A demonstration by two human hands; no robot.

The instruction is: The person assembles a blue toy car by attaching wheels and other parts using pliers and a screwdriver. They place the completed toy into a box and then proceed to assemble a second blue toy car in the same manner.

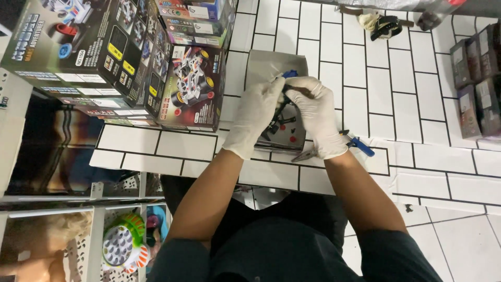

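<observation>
Both of my hands wear white gloves and meet over a grey metal tray (pixel 266 62) on the white tiled worktop (pixel 407 104). My left hand (pixel 257 112) and my right hand (pixel 313 112) together grip a small toy part with a blue piece (pixel 290 74) at its top and dark parts below. Small red and black pieces (pixel 289 133) lie on the tray under my hands. Pliers with blue handles (pixel 360 146) lie on the worktop just right of my right wrist.
Stacked toy car boxes (pixel 104 57) stand at the left and back left. Dark small boxes (pixel 477 78) sit at the right edge. A black and cream object (pixel 381 23) lies at the back. Below left, shelves hold a colourful round toy (pixel 124 245).
</observation>
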